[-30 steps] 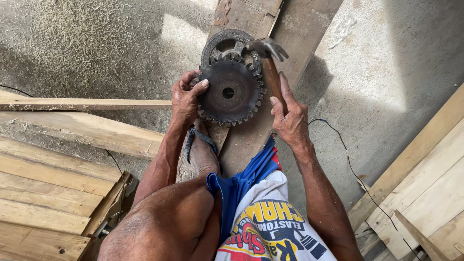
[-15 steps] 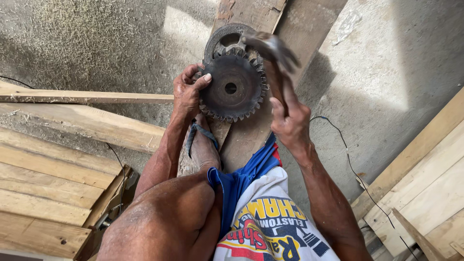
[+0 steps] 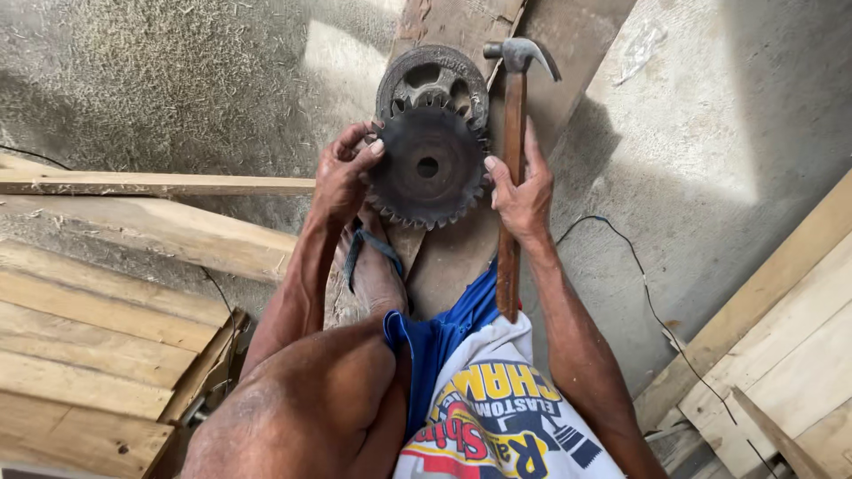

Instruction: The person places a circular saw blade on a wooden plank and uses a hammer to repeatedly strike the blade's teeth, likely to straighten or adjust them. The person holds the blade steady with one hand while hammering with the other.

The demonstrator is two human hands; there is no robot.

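Left hand [image 3: 342, 177] pinches the toothed rim of the saw blade [image 3: 428, 166], fingers curled tight on its edge, while the right hand [image 3: 522, 191] grips the hammer [image 3: 511, 177] mid-handle, head up beside the blade. The blade sits flat over a round metal wheel [image 3: 432, 75] on a plank [image 3: 453, 27] running away from the person. The risk I see: those fingertips sit right on the teeth, so a slip or a stray swing could cut or crush them, and the blade could skid off the wheel. A sandalled foot [image 3: 373, 266] rests on the plank just below the blade, squarely in the drop line. Loose boards [image 3: 98, 328] crowd the left, more boards [image 3: 781, 355] lie right, and a thin cable [image 3: 639, 266] trails across the concrete floor [image 3: 710, 133].
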